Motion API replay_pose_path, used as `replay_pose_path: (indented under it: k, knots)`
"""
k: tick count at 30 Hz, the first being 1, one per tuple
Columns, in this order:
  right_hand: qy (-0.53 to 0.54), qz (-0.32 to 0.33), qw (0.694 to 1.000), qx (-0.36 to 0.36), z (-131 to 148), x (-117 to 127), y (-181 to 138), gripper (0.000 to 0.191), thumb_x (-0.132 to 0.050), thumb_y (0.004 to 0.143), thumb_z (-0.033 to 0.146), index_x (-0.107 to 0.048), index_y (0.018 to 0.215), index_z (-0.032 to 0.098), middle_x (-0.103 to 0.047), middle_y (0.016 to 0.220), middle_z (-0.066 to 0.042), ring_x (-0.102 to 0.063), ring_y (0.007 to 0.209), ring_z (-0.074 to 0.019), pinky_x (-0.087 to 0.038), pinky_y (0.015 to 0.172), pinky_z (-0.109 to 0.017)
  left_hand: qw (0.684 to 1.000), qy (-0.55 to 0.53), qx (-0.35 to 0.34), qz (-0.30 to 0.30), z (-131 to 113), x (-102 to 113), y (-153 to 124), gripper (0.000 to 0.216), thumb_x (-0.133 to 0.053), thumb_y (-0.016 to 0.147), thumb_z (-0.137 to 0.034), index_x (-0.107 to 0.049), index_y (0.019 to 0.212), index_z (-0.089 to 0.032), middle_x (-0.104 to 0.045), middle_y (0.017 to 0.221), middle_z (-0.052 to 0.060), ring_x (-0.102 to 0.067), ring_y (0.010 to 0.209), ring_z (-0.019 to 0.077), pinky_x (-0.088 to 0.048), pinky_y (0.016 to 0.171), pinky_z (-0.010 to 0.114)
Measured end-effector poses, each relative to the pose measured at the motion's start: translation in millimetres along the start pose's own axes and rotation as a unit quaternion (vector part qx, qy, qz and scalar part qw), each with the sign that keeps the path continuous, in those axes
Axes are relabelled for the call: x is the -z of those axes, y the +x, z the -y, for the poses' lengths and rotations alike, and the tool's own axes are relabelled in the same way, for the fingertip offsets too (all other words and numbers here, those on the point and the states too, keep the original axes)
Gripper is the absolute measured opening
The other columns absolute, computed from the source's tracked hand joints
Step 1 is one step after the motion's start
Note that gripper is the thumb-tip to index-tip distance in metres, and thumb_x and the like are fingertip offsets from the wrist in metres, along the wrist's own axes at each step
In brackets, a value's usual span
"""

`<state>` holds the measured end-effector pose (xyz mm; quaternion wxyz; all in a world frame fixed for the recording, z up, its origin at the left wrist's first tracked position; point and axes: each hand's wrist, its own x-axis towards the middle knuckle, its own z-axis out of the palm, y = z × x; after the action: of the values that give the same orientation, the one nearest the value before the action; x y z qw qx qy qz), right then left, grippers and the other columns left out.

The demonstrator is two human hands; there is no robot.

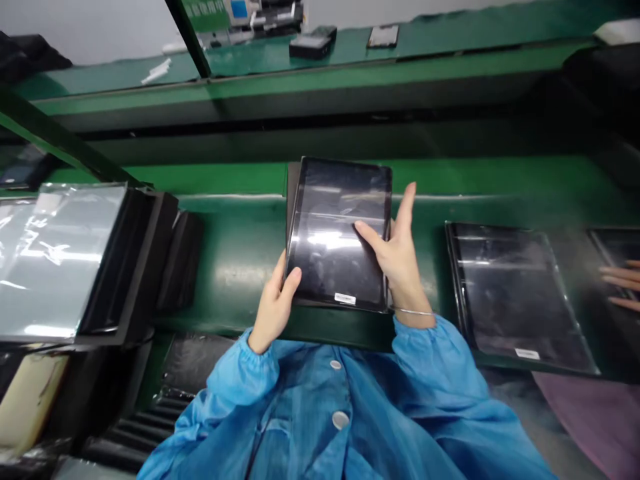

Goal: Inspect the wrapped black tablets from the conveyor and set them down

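Observation:
Between my two hands is a black tablet (pixel 335 200) with a glossy screen and a small white label near its lower edge. My left hand (pixel 277 297) grips its lower left corner, thumb on the front edge. On the right side, my right hand (pixel 397 257) holds the edge, its thumb lying on the screen and its index finger stretched up past the side. A dark flat piece (pixel 293 193) shows behind the tablet's left edge; whether it touches the tablet I cannot tell.
To the right lies another tablet in clear film (pixel 515 287). A co-worker's hand (pixel 623 283) is at the far right edge. Film-covered panels (pixel 65 260) are stacked on the left beside black foam blocks (pixel 181 260). A green shelf (pixel 450 43) with devices runs along the back.

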<state>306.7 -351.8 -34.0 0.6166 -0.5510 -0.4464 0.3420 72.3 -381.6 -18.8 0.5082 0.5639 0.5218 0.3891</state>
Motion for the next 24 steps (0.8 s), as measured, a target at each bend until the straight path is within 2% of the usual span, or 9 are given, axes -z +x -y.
replay_pose_path:
  k: [3,6,9,13,15,17,20,24]
  knots:
    - [-0.114,0.042,0.992,0.045,0.1,21.0,-22.2,0.108,-0.068,0.098,0.056,0.008,0.168,0.025,0.008,0.175,0.002,0.003,0.161,-0.0248,-0.013,0.131,-0.046,0.999,0.011,0.007,0.031,13.4,-6.9,-28.0,0.058,-0.055,0.103,-0.052,-0.051,0.156,-0.029,-0.049,0.161,-0.003,-0.037,0.155,0.0245,-0.027,0.13,0.034]
    - [-0.162,0.06,0.982,0.073,0.3,33.5,-38.8,0.1,-0.06,0.103,0.061,0.009,0.168,0.029,0.004,0.175,0.003,0.001,0.161,-0.0265,-0.015,0.131,-0.049,0.997,-0.01,0.023,0.066,25.9,-9.1,-46.7,0.059,-0.054,0.104,-0.05,-0.046,0.159,-0.031,-0.044,0.164,-0.005,-0.032,0.157,0.0245,-0.022,0.132,0.035]
    - [-0.159,0.06,0.983,0.069,-1.7,37.9,-52.2,0.099,-0.063,0.103,0.057,0.006,0.169,0.03,-0.006,0.175,0.002,-0.009,0.16,-0.0277,-0.018,0.131,-0.048,0.993,-0.049,0.064,0.089,35.6,-9.6,-59.8,0.06,-0.053,0.104,-0.05,-0.045,0.16,-0.03,-0.042,0.165,-0.005,-0.027,0.159,0.0249,-0.019,0.132,0.035]
    - [-0.169,0.04,0.984,0.044,-10.7,37.9,-63.9,0.094,-0.073,0.096,0.051,-0.02,0.168,0.023,-0.019,0.173,-0.003,-0.018,0.159,-0.0264,-0.019,0.131,-0.045,0.985,-0.089,0.111,0.094,43.9,-8.0,-72.0,0.06,-0.055,0.105,-0.047,-0.042,0.161,-0.029,-0.036,0.169,-0.005,-0.019,0.161,0.0254,-0.015,0.133,0.037]
    - [-0.166,0.035,0.985,0.035,-15.4,37.3,-67.8,0.092,-0.076,0.094,0.047,-0.027,0.166,0.016,-0.025,0.171,-0.008,-0.023,0.158,-0.0248,-0.021,0.131,-0.042,0.981,-0.112,0.121,0.1,46.6,-6.2,-77.6,0.061,-0.056,0.105,-0.045,-0.039,0.162,-0.031,-0.029,0.171,-0.006,-0.016,0.161,0.0246,-0.013,0.133,0.037]
    - [-0.154,0.037,0.987,0.037,-19.0,36.9,-71.7,0.09,-0.077,0.093,0.042,-0.03,0.165,0.014,-0.028,0.17,-0.01,-0.025,0.158,-0.0236,-0.022,0.131,-0.04,0.976,-0.143,0.126,0.11,49.0,-4.3,-83.6,0.061,-0.056,0.106,-0.041,-0.035,0.163,-0.035,-0.024,0.173,-0.009,-0.013,0.162,0.0227,-0.011,0.133,0.036]
    - [-0.14,0.045,0.988,0.046,-23.7,36.9,-79.5,0.085,-0.077,0.094,0.039,-0.033,0.164,0.019,-0.029,0.17,-0.006,-0.026,0.157,-0.0228,-0.021,0.131,-0.041,0.965,-0.186,0.133,0.13,52.1,-2.1,-92.0,0.063,-0.057,0.106,-0.033,-0.031,0.163,-0.041,-0.017,0.174,-0.013,-0.009,0.162,0.0202,-0.009,0.134,0.036]
    - [-0.118,0.058,0.991,0.028,-32.5,36.7,-91.4,0.082,-0.076,0.094,0.036,-0.034,0.163,0.02,-0.028,0.171,-0.006,-0.025,0.158,-0.0232,-0.02,0.132,-0.043,0.957,-0.211,0.135,0.144,55.0,-1.0,-98.4,0.067,-0.061,0.104,-0.027,-0.032,0.16,-0.047,-0.013,0.174,-0.016,-0.005,0.163,0.0202,-0.005,0.134,0.039]
